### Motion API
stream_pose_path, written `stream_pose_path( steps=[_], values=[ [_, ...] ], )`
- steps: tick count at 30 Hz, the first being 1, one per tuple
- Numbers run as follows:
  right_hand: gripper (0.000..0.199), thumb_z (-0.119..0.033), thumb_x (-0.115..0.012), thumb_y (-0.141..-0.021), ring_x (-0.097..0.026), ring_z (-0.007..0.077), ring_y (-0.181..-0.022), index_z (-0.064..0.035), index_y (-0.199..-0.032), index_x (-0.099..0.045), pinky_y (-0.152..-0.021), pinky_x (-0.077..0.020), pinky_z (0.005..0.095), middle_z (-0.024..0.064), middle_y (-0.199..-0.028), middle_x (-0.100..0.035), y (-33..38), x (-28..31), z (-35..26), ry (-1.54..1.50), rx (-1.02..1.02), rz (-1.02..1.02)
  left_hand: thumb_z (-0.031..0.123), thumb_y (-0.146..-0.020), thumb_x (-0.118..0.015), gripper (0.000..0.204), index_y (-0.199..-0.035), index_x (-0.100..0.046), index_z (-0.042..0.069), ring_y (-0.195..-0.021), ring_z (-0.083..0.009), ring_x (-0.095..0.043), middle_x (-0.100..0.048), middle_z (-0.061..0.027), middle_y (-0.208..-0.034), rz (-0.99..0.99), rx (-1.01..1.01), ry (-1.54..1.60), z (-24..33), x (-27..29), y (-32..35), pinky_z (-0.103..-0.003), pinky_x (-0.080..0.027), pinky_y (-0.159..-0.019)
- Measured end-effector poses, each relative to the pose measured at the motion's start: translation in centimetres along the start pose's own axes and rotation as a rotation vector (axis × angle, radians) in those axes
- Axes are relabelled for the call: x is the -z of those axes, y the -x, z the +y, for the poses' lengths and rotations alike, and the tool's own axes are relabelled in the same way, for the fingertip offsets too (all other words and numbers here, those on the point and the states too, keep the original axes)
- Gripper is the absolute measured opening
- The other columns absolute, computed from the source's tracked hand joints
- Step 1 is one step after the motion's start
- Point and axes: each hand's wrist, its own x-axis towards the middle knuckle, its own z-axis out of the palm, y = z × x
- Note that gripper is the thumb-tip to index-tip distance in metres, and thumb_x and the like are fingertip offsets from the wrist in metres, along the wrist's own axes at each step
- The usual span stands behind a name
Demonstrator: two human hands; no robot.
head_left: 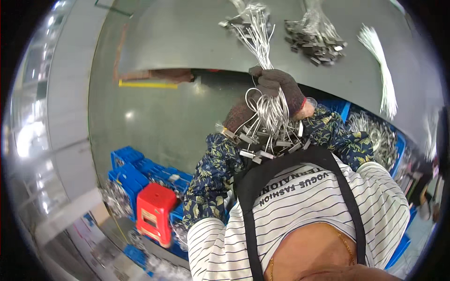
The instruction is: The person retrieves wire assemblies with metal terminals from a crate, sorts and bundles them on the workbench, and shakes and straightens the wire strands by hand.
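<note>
A bundle of thin silvery-white wires (272, 112) with small grey metal blocks at its near ends is held up close to my apron. My right hand (283, 86), in a dark brown knit glove, is closed round the upper part of the bundle. Loose wire ends fan out above it toward the table. My left hand (239, 113), gloved alike, is against the left side of the bundle beside the blocks; its fingers are mostly hidden behind the wires. Several wires loop out between the two hands.
A grey table (197, 37) spans the far side. On it lie a heap of blocked wires (316, 40) and a bundle of white wires (382, 70). A red stool (154, 213) and blue crates (126, 180) stand lower left. Another blue crate (398, 150) of wires is at right.
</note>
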Motion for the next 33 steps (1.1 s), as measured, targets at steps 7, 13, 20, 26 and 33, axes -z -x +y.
stream_pose_path(
  steps=[7,13,20,26,33],
  values=[
    [0.019,-0.01,-0.068,-0.085,-0.064,0.0299,-0.079,-0.0012,-0.102,-0.067,-0.073,-0.0522,0.0352,0.0158,-0.094,-0.069,-0.4,3.2,1.2,1.656,0.089,-0.032,0.034,-0.088,-0.069,0.051,-0.128,-0.054,0.007,-0.09,-0.0396,-0.069,-0.07,-0.0177,-0.098,0.299,0.433,0.257,1.3,-0.6,4.3,-0.045,-0.056,-0.075],
    [0.025,-0.007,-0.062,-0.092,-0.067,0.0162,-0.091,0.0011,-0.116,-0.066,-0.081,-0.0542,0.0312,0.0107,-0.102,-0.071,-0.2,8.1,1.2,1.343,-0.085,-0.149,0.021,-0.091,-0.068,0.045,-0.132,-0.055,0.011,-0.102,-0.0301,-0.069,-0.068,-0.0149,-0.116,0.51,0.26,0.122,5.0,1.3,6.0,-0.039,-0.054,-0.088],
    [0.036,-0.006,-0.064,-0.095,-0.066,0.0167,-0.102,0.0002,-0.131,-0.059,-0.091,-0.0561,0.0311,0.0113,-0.119,-0.067,-0.2,17.2,-0.2,0.842,-0.225,-0.175,0.014,-0.085,-0.075,0.05,-0.133,-0.059,0.01,-0.103,-0.0198,-0.068,-0.068,-0.0104,-0.116,0.411,0.182,0.451,6.1,3.6,6.6,-0.033,-0.054,-0.088],
    [0.043,-0.007,-0.059,-0.098,-0.059,0.02,-0.118,-0.0033,-0.14,-0.05,-0.103,-0.0507,0.037,0.0124,-0.135,-0.058,2.6,20.3,-0.3,0.299,-0.408,0.181,0.027,-0.083,-0.075,0.057,-0.135,-0.057,0.012,-0.105,-0.0354,-0.066,-0.066,-0.0173,-0.12,0.212,-0.253,-0.046,3.4,3.2,2.5,-0.042,-0.053,-0.089],
    [0.043,-0.009,-0.06,-0.097,-0.059,0.0201,-0.12,-0.0049,-0.139,-0.05,-0.104,-0.0501,0.0361,0.0116,-0.135,-0.057,0.9,19.8,-1.3,0.882,-0.295,-0.059,0.019,-0.08,-0.077,0.05,-0.126,-0.061,0.009,-0.099,-0.0253,-0.067,-0.07,-0.0103,-0.11,0.208,-0.175,0.343,3.9,3.4,1.9,-0.038,-0.054,-0.086]
  ],
)
